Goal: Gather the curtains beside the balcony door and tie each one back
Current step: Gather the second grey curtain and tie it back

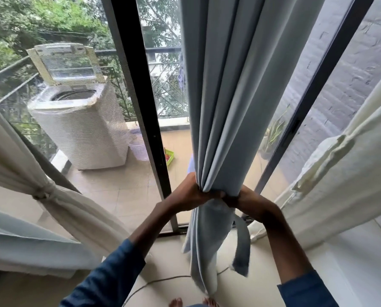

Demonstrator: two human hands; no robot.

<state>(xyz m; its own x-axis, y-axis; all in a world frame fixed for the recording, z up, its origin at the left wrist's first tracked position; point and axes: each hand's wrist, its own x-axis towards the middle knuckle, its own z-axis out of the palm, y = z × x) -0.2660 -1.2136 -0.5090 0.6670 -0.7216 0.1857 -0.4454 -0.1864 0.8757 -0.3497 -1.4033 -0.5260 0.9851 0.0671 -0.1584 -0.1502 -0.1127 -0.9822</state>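
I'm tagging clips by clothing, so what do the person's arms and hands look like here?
Both arms wear dark blue long sleeves. The left sleeve and right sleeve end well short of the wrists, so the forearms are bare. The left hand and right hand are bare too: no gloves, and no watch, ring or bracelet shows in this view.

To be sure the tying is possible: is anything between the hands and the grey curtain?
Nothing visible is. The left hand and the right hand both grip the gathered grey curtain directly; the strap hangs loose below the right hand.
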